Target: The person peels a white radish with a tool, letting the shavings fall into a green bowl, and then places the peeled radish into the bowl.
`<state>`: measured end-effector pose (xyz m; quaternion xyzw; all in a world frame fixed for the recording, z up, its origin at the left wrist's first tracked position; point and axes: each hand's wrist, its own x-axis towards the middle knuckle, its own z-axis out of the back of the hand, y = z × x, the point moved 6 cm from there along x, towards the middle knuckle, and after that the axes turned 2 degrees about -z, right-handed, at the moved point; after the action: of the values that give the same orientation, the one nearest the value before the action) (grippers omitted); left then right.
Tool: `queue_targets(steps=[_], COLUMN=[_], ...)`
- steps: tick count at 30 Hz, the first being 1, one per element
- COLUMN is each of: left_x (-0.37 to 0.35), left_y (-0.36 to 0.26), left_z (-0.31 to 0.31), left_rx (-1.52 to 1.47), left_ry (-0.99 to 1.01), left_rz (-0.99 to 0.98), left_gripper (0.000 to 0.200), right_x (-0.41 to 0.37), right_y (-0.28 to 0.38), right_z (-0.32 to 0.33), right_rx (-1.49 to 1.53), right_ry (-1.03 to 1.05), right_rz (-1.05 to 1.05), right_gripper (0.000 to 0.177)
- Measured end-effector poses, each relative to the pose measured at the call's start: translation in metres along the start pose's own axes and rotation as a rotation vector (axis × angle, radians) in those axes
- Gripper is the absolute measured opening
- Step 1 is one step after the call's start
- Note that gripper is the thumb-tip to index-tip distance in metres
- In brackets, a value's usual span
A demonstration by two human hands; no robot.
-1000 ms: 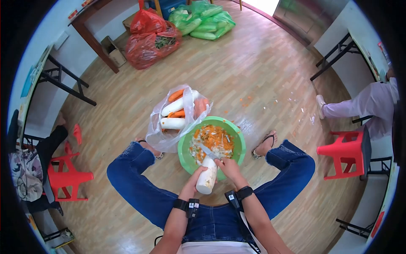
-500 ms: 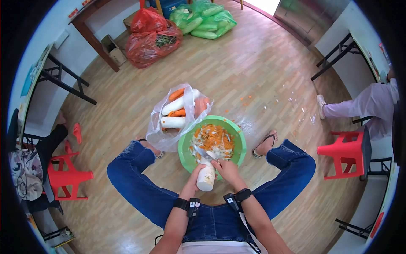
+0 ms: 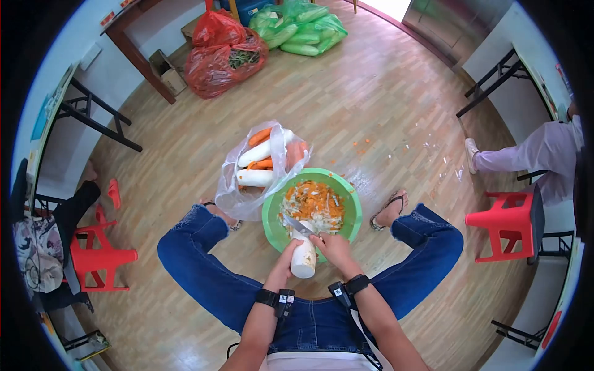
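Note:
A thick white radish (image 3: 303, 258) is tilted over the near rim of a green basin (image 3: 354, 213). My left hand (image 3: 288, 255) is wrapped round its left side. A knife (image 3: 298, 225) lies with its blade across the radish's far end, and my right hand (image 3: 332, 246) is closed on its handle. Orange and white peelings (image 3: 317, 203) fill the basin. Just beyond it, to the left, a clear plastic bag (image 3: 237, 199) holds white radishes (image 3: 255, 179) and carrots (image 3: 260, 137).
Red stools (image 3: 504, 219) stand left and right, with a person's leg (image 3: 516, 156) at the right and another seated person at the left. Peel scraps (image 3: 365, 143) dot the floor. Red (image 3: 226, 68) and green bags (image 3: 303, 31) of vegetables lie at the back.
Both hands, the knife and the radish keep nearly the same pose. The whole view has shifted very slightly; nothing has been taken up or let go.

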<state>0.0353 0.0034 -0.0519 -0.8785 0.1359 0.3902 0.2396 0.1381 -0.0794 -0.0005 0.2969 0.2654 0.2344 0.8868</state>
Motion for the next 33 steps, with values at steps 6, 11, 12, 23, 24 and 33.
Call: queue_targets(steps=[6, 11, 12, 23, 24, 33], left_x=[-0.006, 0.001, 0.001, 0.004, 0.005, -0.001], left_y=[0.005, 0.001, -0.001, 0.003, 0.001, 0.010], left_z=[-0.010, 0.000, 0.003, -0.001, 0.003, -0.007], left_rx=[-0.058, -0.081, -0.051, -0.075, -0.132, 0.009], left_ry=[0.062, 0.008, -0.033, 0.015, -0.002, 0.038], left_rz=[0.076, 0.016, -0.011, 0.023, -0.006, 0.068], left_gripper=[0.049, 0.052, 0.055, 0.053, 0.053, 0.051], right_x=[0.014, 0.001, 0.001, 0.009, 0.005, 0.016], right_y=[-0.037, 0.004, 0.004, -0.016, -0.005, -0.034], right_z=[-0.011, 0.011, 0.008, -0.004, 0.001, -0.010], right_rx=[0.084, 0.131, 0.130, 0.062, 0.061, -0.007], right_ry=[-0.060, 0.013, 0.014, -0.034, -0.029, -0.075], right_rz=[-0.140, -0.043, -0.044, -0.041, -0.038, -0.135], right_gripper=[0.045, 0.047, 0.047, 0.045, 0.045, 0.046])
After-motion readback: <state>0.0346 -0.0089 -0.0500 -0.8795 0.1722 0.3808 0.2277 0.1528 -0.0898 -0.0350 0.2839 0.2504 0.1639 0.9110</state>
